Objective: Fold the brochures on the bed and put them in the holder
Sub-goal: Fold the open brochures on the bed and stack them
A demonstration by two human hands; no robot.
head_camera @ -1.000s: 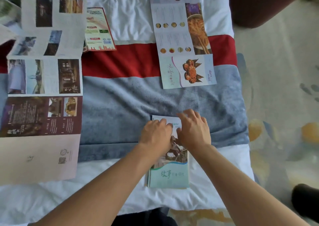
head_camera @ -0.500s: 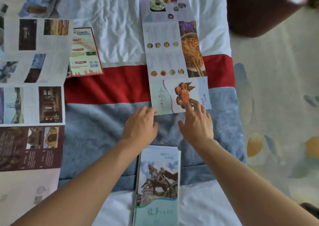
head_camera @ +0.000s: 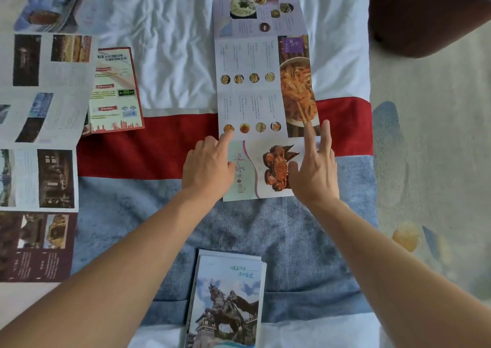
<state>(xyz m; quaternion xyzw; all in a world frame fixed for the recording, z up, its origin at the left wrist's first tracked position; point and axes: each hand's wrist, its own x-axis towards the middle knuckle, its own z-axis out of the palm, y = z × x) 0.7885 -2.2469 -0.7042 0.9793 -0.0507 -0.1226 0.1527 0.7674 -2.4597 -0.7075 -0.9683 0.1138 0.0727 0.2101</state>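
Bed with a white sheet and a red-and-grey runner carried all the paper in view; no holder was visible. Progress, judged from the layout: 1 brochure folded, at least 3 left, none stowed.

Largest sheet: the long unfolded brochure with dark building photographs, flat along the bed's left side, untouched. Above it lay the corner of another open sheet, too blurred to identify.

Next: the long unfolded food-menu brochure with a crab panel, running down the middle of the bed across the red stripe, flat, with its creases visible between panels. This was the piece in hand.

Then the folded brochure with a horse-statue cover, lying at the near edge, apparently finished and waiting for the holder.

Smallest: the red-bordered leaflet, partly tucked under the left sheet.

Left hand rested on the crab panel's left edge, index finger extended onto the panel above, the other fingers loosely bent; nothing gripped. Right hand lay on the panel's right edge, fingers straight and spread, pointing away; likewise nothing gripped. Likely the start of the first fold.
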